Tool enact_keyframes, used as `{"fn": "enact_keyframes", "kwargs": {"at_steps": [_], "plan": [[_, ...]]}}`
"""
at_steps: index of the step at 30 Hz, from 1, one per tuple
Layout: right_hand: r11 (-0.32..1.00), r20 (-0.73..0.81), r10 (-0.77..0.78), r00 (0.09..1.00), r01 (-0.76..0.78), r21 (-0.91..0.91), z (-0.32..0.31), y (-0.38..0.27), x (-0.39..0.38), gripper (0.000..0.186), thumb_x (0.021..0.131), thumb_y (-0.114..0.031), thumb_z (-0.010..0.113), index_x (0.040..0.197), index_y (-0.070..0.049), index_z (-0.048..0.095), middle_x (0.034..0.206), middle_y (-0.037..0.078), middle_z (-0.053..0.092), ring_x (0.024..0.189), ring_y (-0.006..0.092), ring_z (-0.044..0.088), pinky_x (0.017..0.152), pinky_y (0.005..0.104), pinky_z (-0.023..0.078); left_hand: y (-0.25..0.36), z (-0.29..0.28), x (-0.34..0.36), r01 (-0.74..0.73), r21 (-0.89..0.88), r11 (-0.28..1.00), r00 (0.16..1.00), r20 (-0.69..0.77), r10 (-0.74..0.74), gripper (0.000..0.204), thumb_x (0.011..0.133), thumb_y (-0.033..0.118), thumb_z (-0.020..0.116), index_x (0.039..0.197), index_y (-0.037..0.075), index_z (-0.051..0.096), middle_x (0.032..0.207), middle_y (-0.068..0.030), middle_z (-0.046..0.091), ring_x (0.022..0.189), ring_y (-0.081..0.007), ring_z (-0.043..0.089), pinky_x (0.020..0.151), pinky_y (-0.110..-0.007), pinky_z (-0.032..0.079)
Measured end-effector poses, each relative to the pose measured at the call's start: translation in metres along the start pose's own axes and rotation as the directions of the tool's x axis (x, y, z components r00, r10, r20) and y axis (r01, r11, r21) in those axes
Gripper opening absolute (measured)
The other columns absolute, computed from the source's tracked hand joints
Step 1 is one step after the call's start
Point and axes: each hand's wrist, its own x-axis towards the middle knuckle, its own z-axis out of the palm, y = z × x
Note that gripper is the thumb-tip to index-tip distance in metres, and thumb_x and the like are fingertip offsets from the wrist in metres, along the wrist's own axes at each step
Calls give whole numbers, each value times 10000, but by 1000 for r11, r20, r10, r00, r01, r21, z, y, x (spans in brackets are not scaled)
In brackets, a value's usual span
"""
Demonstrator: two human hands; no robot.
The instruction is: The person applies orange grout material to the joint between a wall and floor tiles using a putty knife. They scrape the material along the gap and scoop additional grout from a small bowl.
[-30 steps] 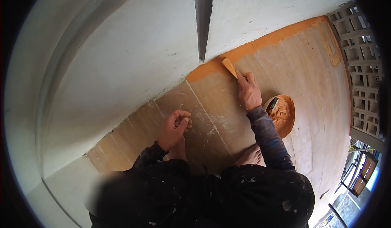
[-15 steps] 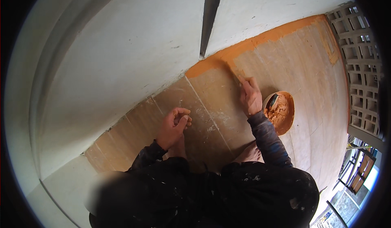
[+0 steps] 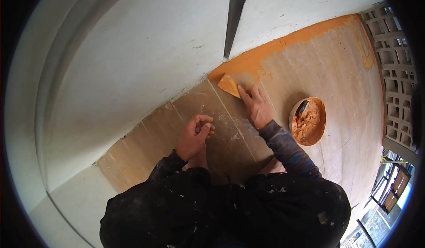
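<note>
My right hand grips a flat spreader with its blade smeared orange. The blade lies against the tiled floor beside the wall's foot, at the left end of a band of orange paste. To the right of that hand stands a round tub holding orange-pink paste, with a dark-handled tool stuck in it. My left hand hovers in front of my left knee, fingers loosely curled and apart, nothing visible in it.
A white wall with a dark vertical gap rises along the far and left side. Pierced blocks border the floor at right. My bare feet show under my knees, and frames or furniture stand beyond the lower right edge.
My right hand has drawn the spreader leftward along the wall and turned its blade, which now shows its orange face. The left hand stays about where it was.
</note>
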Motion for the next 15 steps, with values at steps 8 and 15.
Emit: {"fn": "enact_keyframes", "kwargs": {"at_steps": [8,15], "plan": [[994,61,-53,997,59,-95,12,-26,12,594,895,-73,559,1485,-123,515,1246,131,532,1072,321,560,947,417,519,-2,-5,-8,-3,-22,1000,1000,-12,3,195,1052,111,552,1225,35,599,1020,-59,687,926,-119,673,806,-267,535],[988,-24,1,1000,-4,-153,27,-47,16,600,897,-87,565,1493,-87,492,1301,155,520,1088,324,551,942,418,524,1,-13,-10,47,-36,998,998,-49,-48,201,1051,101,551,1228,16,594,1033,-83,685,934,-137,673,864,-288,553]]}}
